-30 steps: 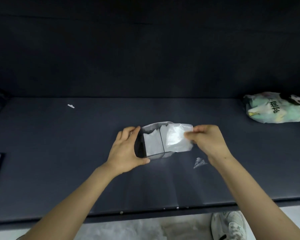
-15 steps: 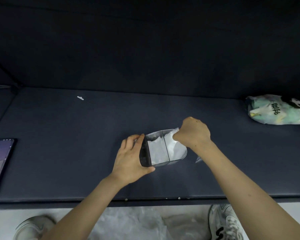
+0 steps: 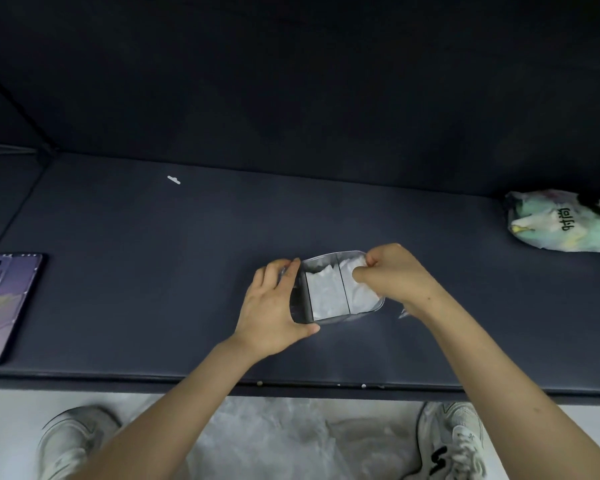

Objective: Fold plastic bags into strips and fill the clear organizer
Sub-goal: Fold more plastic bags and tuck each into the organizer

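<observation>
dark table, black backdrop

The folded bag, pinched above the clear organizer one second ago, now sits inside its rightmost compartment, the right hand having lowered onto it, fingers curled.

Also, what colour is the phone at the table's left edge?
The phone is pale lilac with a marbled pattern; head view.

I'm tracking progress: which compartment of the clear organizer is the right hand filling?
The rightmost compartment, where the right hand grips a white bag; the middle one's bag lies untouched.
</observation>
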The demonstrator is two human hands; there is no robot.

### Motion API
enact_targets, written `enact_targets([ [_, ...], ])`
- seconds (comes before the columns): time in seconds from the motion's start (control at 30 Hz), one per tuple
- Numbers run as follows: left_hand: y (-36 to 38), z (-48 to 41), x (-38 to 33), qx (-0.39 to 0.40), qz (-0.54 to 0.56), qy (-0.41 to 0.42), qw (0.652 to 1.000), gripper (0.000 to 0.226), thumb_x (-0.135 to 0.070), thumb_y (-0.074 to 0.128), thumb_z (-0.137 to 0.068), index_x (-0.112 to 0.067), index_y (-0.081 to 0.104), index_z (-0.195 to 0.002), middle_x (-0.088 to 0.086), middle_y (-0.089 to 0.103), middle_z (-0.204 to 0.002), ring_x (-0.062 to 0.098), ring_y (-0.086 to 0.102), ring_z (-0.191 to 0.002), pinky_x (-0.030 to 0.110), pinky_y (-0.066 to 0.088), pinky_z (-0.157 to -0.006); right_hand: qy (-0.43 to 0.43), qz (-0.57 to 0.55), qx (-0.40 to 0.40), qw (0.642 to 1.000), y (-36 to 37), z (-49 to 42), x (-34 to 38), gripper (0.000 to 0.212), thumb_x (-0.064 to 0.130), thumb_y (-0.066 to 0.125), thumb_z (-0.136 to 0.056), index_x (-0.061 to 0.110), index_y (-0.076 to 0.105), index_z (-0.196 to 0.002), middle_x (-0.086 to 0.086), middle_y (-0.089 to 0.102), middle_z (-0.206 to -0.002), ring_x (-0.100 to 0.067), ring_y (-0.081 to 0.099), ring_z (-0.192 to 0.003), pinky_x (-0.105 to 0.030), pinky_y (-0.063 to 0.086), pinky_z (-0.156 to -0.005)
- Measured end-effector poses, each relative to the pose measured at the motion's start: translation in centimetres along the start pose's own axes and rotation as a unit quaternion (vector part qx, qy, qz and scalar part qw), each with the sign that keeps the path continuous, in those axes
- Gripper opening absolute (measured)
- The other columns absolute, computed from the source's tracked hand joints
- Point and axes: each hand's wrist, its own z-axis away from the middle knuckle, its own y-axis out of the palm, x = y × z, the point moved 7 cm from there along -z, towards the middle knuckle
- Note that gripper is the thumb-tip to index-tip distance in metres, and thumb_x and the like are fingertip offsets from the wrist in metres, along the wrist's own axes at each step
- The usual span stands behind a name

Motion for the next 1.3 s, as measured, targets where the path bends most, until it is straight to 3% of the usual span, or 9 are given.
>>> enact_targets([
  [0.2,0.1,0.0,0.0,0.002,-0.007,0.002,1.000,0.113,-0.055,0.078,-0.068,-0.019,0.015,-0.154,-0.005,0.021,-0.148,0.014,0.019,-0.133,0.019,0.016,-0.111,0.041,-0.021,0.049,0.998,0.7,-0.5,-0.4,0.023,0.006,0.051,-0.084,0.013,0.039,-0.065,-0.001,0.036,-0.064,-0.016,0.036,-0.058,-0.023,0.028,-0.047],
  [0.37,0.1,0.0,0.1,-0.004,-0.011,0.001,1.000,0.112,-0.054,0.078,-0.068,-0.018,0.016,-0.154,-0.004,0.022,-0.148,0.015,0.020,-0.132,0.019,0.017,-0.110,0.014,0.040,0.043,0.998,1.4,-1.5,-0.1,0.018,0.011,0.045,-0.091,0.011,0.044,-0.072,0.000,0.041,-0.069,-0.016,0.039,-0.063,-0.027,0.033,-0.057],
  [0.5,0.0,0.2,0.1,-0.009,-0.008,0.003,1.000,0.112,-0.054,0.078,-0.068,-0.017,0.017,-0.154,-0.003,0.023,-0.148,0.015,0.020,-0.132,0.019,0.017,-0.110,-0.021,-0.023,0.032,0.999,1.5,-1.3,-0.4,0.034,0.019,0.054,-0.094,0.012,0.041,-0.064,-0.003,0.039,-0.064,-0.014,0.037,-0.061,-0.029,0.032,-0.058],
  [0.6,0.0,0.3,0.1,-0.011,-0.013,0.007,1.000,0.112,-0.055,0.077,-0.069,-0.017,0.015,-0.154,-0.004,0.022,-0.148,0.015,0.019,-0.133,0.019,0.015,-0.110,-0.028,-0.096,0.023,0.995,1.3,-0.6,-1.1,0.024,0.029,0.065,-0.090,0.007,0.064,-0.101,-0.009,0.066,-0.091,-0.015,0.060,-0.088,-0.031,0.048,-0.077],
  [0.7,0.0,0.3,0.1,-0.013,-0.007,0.004,1.000,0.111,-0.053,0.078,-0.069,-0.016,0.016,-0.154,-0.003,0.022,-0.149,0.016,0.021,-0.133,0.020,0.017,-0.111,-0.078,0.001,-0.060,0.995,0.6,0.2,-1.0,0.041,0.025,0.068,-0.087,0.018,0.054,-0.126,-0.004,0.067,-0.103,-0.020,0.061,-0.098,-0.032,0.048,-0.085],
  [0.8,-0.1,0.4,0.1,-0.012,-0.009,0.006,1.000,0.111,-0.053,0.078,-0.069,-0.016,0.016,-0.154,-0.003,0.022,-0.149,0.016,0.021,-0.134,0.021,0.017,-0.111,-0.149,0.061,-0.120,0.980,0.7,1.1,0.1,0.037,0.015,0.065,-0.087,0.019,0.058,-0.123,-0.006,0.069,-0.095,-0.027,0.062,-0.088,-0.034,0.048,-0.080],
  [0.9,-0.1,0.4,0.1,-0.011,-0.015,0.006,1.000,0.110,-0.053,0.078,-0.070,-0.016,0.016,-0.154,-0.003,0.022,-0.149,0.016,0.020,-0.134,0.022,0.018,-0.112,-0.164,0.093,-0.112,0.976,1.7,0.9,0.5,0.034,0.008,0.059,-0.088,0.017,0.060,-0.121,-0.010,0.069,-0.096,-0.030,0.062,-0.086,-0.035,0.048,-0.078],
  [1.13,-0.1,0.5,0.1,-0.022,-0.015,0.002,1.000,0.111,-0.053,0.079,-0.068,-0.015,0.020,-0.153,-0.001,0.026,-0.149,0.018,0.024,-0.134,0.024,0.021,-0.112,-0.076,-0.001,-0.124,0.989,1.8,-0.3,-0.4,0.023,0.004,0.053,-0.087,0.011,0.061,-0.108,-0.004,0.063,-0.095,-0.019,0.056,-0.083,-0.024,0.041,-0.064],
  [1.3,-0.1,0.5,0.1,-0.018,-0.018,0.002,1.000,0.112,-0.055,0.078,-0.069,-0.015,0.017,-0.154,-0.002,0.023,-0.149,0.017,0.021,-0.134,0.024,0.020,-0.112,-0.035,0.022,-0.097,0.994,3.3,-0.5,-0.5,0.024,0.003,0.046,-0.091,0.005,0.052,-0.115,-0.009,0.057,-0.094,-0.025,0.054,-0.083,-0.031,0.043,-0.066],
])
